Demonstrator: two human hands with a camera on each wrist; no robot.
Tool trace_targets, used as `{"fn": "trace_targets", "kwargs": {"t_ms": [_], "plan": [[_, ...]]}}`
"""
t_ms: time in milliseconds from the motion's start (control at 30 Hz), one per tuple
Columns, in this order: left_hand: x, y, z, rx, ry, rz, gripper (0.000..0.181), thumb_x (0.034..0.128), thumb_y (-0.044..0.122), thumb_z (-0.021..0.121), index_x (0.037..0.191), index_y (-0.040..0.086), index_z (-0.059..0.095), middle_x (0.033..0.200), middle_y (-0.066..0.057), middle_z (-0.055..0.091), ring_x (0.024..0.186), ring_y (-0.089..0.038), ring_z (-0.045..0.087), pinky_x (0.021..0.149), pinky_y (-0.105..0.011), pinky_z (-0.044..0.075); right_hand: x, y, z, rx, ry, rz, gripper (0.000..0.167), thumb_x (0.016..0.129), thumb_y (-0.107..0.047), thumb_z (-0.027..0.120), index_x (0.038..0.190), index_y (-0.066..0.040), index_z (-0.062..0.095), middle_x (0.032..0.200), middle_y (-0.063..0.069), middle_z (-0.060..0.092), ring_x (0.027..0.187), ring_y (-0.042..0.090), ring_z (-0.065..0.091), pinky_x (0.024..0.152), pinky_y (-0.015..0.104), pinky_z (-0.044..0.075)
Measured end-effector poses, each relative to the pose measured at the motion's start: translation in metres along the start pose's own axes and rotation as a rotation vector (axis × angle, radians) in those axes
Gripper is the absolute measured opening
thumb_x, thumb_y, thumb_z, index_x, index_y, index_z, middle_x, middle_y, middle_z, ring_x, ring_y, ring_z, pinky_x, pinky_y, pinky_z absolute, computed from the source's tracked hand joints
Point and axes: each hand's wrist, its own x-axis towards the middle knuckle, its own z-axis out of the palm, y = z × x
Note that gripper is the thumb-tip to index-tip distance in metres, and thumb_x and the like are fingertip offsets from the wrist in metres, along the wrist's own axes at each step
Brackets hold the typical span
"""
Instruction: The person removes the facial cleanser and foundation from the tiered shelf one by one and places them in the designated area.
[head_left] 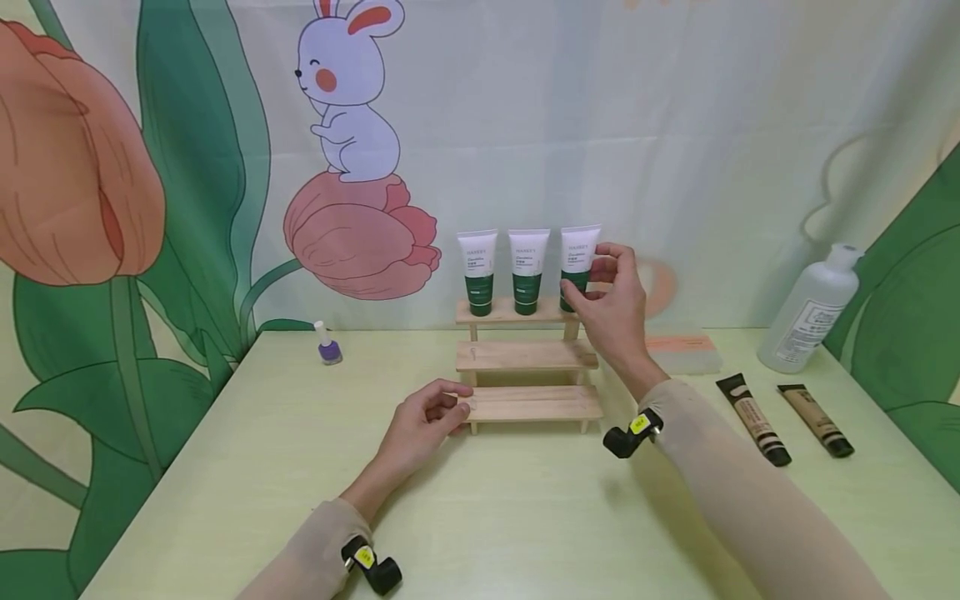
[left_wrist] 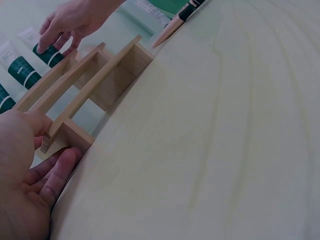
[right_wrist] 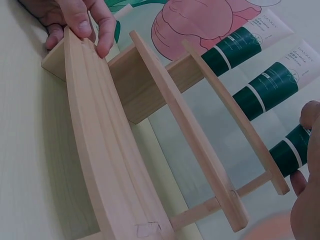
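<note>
A three-step wooden rack [head_left: 528, 356] carries three white-and-green tubes on its top step. The right hand [head_left: 617, 308] pinches the rightmost tube [head_left: 577, 271] between thumb and fingers, and this tube stands upright at the step's right end. Beside it are the middle tube [head_left: 527, 271] and the left tube [head_left: 478, 271], both upright. At the lowest step's left end, the left hand [head_left: 423, 421] grips the rack, as the left wrist view also shows, with its thumb over the board [left_wrist: 82, 100] and fingers beneath. In the right wrist view the rightmost tube [right_wrist: 287, 152] is partly covered by the right hand.
A purple nail polish bottle [head_left: 329, 346] stands at the back left. To the right are a pale flat box [head_left: 682, 354], a black-and-tan tube [head_left: 753, 419], another such tube [head_left: 816, 421] and a large white bottle [head_left: 810, 312]. Behind hangs a printed curtain [head_left: 510, 108].
</note>
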Motion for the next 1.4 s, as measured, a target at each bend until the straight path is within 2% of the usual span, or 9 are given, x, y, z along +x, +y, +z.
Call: {"fn": "trace_targets", "kwargs": {"t_ms": [133,233,333,533,667,900,1033,1400], "plan": [[0.001,0.0,0.002,-0.001,-0.003,0.003,0.02,0.1085,0.018,0.076,0.129,0.019,0.078,0.103,-0.007,0.076,0.087,-0.022,0.073,0.075,-0.027,0.061,-0.001,-0.002,-0.001,-0.002,0.012,-0.002,0.063,0.099,-0.012,0.085,0.15,-0.01,0.047,0.133,0.013,0.061,0.115,0.025,0.063,0.098,0.05,0.062],[0.001,0.0,0.003,0.0,-0.006,0.002,0.02,0.1086,0.019,0.076,0.129,0.02,0.078,0.103,-0.007,0.076,0.087,-0.022,0.073,0.074,-0.027,0.06,-0.002,-0.003,-0.005,0.005,0.02,-0.007,0.063,0.099,-0.011,0.084,0.15,-0.011,0.047,0.132,0.013,0.061,0.114,0.024,0.062,0.098,0.053,0.062],[0.001,0.001,0.003,0.001,-0.008,0.0,0.021,0.1086,0.019,0.076,0.129,0.02,0.078,0.103,-0.007,0.076,0.087,-0.022,0.073,0.075,-0.027,0.061,-0.001,-0.005,-0.01,0.01,0.029,-0.017,0.062,0.099,-0.012,0.083,0.149,-0.011,0.047,0.131,0.012,0.061,0.113,0.021,0.062,0.096,0.049,0.063],[0.001,0.002,0.002,0.006,-0.002,-0.002,0.02,0.1088,0.019,0.076,0.129,0.02,0.078,0.105,-0.007,0.076,0.088,-0.022,0.073,0.076,-0.027,0.062,-0.001,-0.011,-0.023,-0.004,0.041,-0.048,0.06,0.099,-0.013,0.081,0.149,-0.01,0.048,0.129,0.01,0.062,0.109,0.018,0.061,0.09,0.032,0.06],[0.0,0.001,0.001,0.006,-0.004,-0.006,0.02,0.1089,0.019,0.076,0.129,0.02,0.078,0.105,-0.008,0.076,0.088,-0.023,0.073,0.076,-0.027,0.061,-0.003,-0.015,-0.035,-0.005,0.055,-0.069,0.06,0.098,-0.012,0.081,0.149,-0.009,0.049,0.128,0.01,0.062,0.108,0.017,0.063,0.086,0.027,0.059],[0.0,0.0,0.002,0.002,-0.006,-0.004,0.02,0.1087,0.018,0.076,0.129,0.019,0.078,0.104,-0.008,0.076,0.087,-0.023,0.072,0.075,-0.026,0.06,-0.01,-0.016,-0.061,-0.022,0.071,-0.079,0.063,0.098,-0.011,0.081,0.152,-0.01,0.048,0.131,0.008,0.063,0.11,0.015,0.063,0.089,0.029,0.059],[0.001,-0.001,0.002,0.008,-0.002,0.002,0.02,0.1086,0.018,0.076,0.128,0.02,0.078,0.104,-0.008,0.076,0.086,-0.023,0.072,0.075,-0.026,0.06,-0.014,-0.015,-0.077,-0.043,0.091,-0.077,0.065,0.097,-0.009,0.081,0.153,-0.011,0.048,0.132,0.007,0.062,0.11,0.014,0.062,0.087,0.026,0.058],[0.0,-0.001,0.0,0.011,-0.002,-0.013,0.02,0.1089,0.019,0.075,0.129,0.02,0.078,0.106,-0.009,0.076,0.089,-0.024,0.073,0.077,-0.027,0.062,-0.024,-0.015,-0.118,-0.066,0.174,-0.093,0.064,0.095,-0.007,0.08,0.151,-0.017,0.051,0.122,-0.01,0.058,0.108,0.014,0.064,0.087,0.023,0.054]]}}
